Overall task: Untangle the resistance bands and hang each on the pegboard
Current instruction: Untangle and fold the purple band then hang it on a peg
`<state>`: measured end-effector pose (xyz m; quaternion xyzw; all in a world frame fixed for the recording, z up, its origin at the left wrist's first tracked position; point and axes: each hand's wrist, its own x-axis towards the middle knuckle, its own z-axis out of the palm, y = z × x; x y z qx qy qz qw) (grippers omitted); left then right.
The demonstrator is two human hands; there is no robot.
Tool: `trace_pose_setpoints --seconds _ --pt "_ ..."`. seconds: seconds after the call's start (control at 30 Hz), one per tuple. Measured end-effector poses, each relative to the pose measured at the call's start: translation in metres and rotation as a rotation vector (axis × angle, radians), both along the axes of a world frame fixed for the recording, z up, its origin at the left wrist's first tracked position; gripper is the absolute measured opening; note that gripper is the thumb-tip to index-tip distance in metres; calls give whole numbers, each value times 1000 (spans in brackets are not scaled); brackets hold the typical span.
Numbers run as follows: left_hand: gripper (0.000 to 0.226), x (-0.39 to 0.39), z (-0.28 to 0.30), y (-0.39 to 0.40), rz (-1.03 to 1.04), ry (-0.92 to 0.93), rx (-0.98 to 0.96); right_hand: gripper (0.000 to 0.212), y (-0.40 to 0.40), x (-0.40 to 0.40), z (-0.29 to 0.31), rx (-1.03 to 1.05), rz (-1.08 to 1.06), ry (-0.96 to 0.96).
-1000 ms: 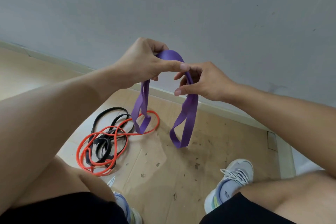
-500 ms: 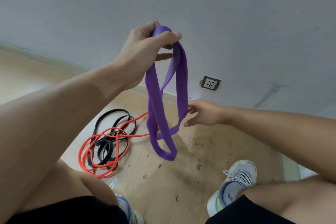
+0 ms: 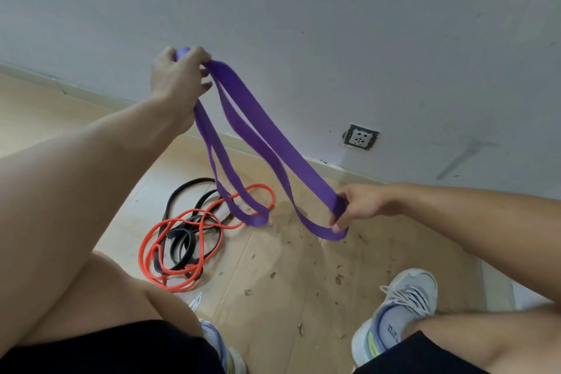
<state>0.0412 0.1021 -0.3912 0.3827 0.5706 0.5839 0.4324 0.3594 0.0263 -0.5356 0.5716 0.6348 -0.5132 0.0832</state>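
Observation:
A wide purple resistance band [image 3: 261,133] stretches between both hands above the floor. My left hand [image 3: 177,76] grips its upper end, raised near the wall. My right hand [image 3: 359,205] pinches a lower loop of it out to the right. Another purple loop hangs down from the left hand toward the floor. On the floor below lie a thin orange band [image 3: 179,240] and a black band [image 3: 182,240], tangled together. No pegboard is in view.
A grey wall [image 3: 364,39] with a socket [image 3: 360,137] rises behind, with a skirting board along its foot. Cardboard [image 3: 288,282] with scuffs covers the floor. My two shoes [image 3: 397,313] and knees are at the bottom of the view.
My right hand took hold of a lower loop of the purple band and drew it out to the right. My left hand stayed raised, shifting slightly left.

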Motion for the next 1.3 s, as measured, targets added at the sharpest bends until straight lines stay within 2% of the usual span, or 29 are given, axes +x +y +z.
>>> trace_pose_setpoints --seconds 0.1,0.27,0.43,0.53,0.77,0.83,0.93,1.03,1.17,1.23,1.3 --pt "11 -11 -7 6 62 1 -33 29 3 21 2 91 9 -140" --pt "10 -13 -9 8 77 47 -24 35 12 38 9 276 -103 -168" --pt "11 -7 -11 4 -1 111 -14 30 23 45 21 477 -422 -40" --pt "13 1 -13 -1 -79 145 2 29 28 45 25 503 -656 0" --pt "9 14 -4 -8 -140 107 60 19 30 56 26 553 -800 -169" --pt "11 17 -3 -10 -155 101 70 19 29 59 24 518 -762 -261" --pt "12 21 -1 -12 -197 102 72 12 22 59 23 302 -562 -381" --pt "11 27 0 -16 -274 111 75 25 15 51 20 114 -363 -469" --pt "13 41 3 -25 -386 135 103 42 15 37 16 146 -128 -572" --pt "17 46 4 -30 -443 183 114 63 19 32 17 228 -15 -609" --pt "30 49 4 -35 -520 285 108 80 22 25 21 301 -15 -521"
